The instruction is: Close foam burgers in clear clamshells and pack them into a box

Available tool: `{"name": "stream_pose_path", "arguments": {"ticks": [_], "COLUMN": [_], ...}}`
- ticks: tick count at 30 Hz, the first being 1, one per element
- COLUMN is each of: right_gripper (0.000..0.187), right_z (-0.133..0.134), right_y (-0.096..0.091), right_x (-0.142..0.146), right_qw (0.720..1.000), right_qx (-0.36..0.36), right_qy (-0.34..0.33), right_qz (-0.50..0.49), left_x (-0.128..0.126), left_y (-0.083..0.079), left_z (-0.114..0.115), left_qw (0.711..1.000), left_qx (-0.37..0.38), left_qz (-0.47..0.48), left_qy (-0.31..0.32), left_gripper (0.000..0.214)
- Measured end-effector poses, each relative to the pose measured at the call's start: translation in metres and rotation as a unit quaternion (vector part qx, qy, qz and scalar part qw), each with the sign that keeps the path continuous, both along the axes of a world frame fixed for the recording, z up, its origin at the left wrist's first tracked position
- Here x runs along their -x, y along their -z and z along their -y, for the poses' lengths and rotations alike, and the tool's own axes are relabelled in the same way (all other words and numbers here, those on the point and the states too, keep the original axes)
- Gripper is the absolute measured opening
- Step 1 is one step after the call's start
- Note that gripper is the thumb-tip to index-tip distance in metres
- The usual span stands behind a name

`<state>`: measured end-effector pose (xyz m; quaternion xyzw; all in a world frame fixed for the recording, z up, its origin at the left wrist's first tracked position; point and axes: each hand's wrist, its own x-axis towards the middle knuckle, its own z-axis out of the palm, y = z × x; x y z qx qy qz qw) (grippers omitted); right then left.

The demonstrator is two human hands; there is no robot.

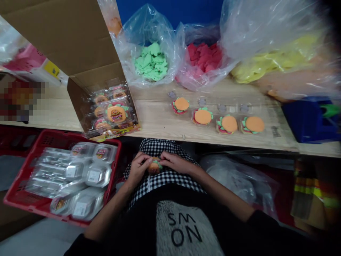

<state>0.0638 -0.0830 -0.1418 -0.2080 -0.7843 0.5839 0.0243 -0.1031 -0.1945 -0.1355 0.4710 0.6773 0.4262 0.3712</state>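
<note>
The left hand and the right hand are coming together in front of the counter, their fingers pressing from either side on a small burger-shaped piece with an orange top and a green frill, so that much of it is hidden. Beneath the hands, a black-and-white checked cloth is lying across the person's lap, over a black top that is carrying a grey printed panel with dark letters. Off to the left in front of the counter, a red plastic basket is holding a pile of clear packs with silver backs and small labels. Along the counter's near edge, four more burger-shaped pieces are sitting in a loose group in clear plastic trays, with a few small clear trays lying just behind them. Toward the counter's left end, an open cardboard box is standing with its flap raised, and labelled burger packs are leaning against it. Along the counter's back edge, clear plastic bags are spilling open, showing green leaf-shaped pieces, red pieces and yellow pieces. At the counter's right end, a blue container is sitting partly under loose plastic.
</note>
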Motion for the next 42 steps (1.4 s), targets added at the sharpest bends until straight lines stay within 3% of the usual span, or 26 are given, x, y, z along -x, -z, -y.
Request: {"name": "stream_pose_path", "arguments": {"ticks": [5, 11, 22, 25, 29, 31, 42], "right_gripper": [0.021, 0.023, 0.029, 0.028, 0.029, 0.030, 0.027], "right_z": [0.000, 0.000, 0.003, 0.004, 0.008, 0.011, 0.011], "right_y": [0.002, 0.001, -0.001, -0.006, -0.012, -0.012, -0.007], "right_x": [0.003, 0.010, 0.012, 0.013, 0.016, 0.017, 0.011], "right_qw": [1.000, 0.996, 0.983, 0.981, 0.978, 0.978, 0.973], "right_qx": [-0.028, -0.072, -0.137, -0.146, -0.156, -0.163, -0.189], "right_qy": [0.003, -0.047, -0.124, -0.128, -0.133, -0.129, -0.136], "right_qz": [0.009, 0.002, -0.003, 0.009, 0.032, 0.036, -0.005], "left_x": [0.003, 0.016, 0.011, 0.015, 0.021, 0.022, 0.008], "left_y": [0.003, 0.002, 0.002, -0.008, -0.024, -0.028, -0.012], "left_z": [0.001, 0.002, 0.018, 0.012, -0.004, -0.009, -0.002], "left_qw": [1.000, 0.995, 0.994, 0.982, 0.930, 0.911, 0.925], "left_qx": [0.027, 0.045, 0.047, 0.040, 0.014, 0.007, -0.031], "left_qz": [0.007, -0.019, -0.035, -0.111, -0.232, -0.254, -0.259], "left_qy": [-0.007, 0.087, 0.091, 0.149, 0.286, 0.325, 0.278], "left_gripper": [0.020, 0.021, 0.024, 0.025, 0.024, 0.024, 0.020]}}
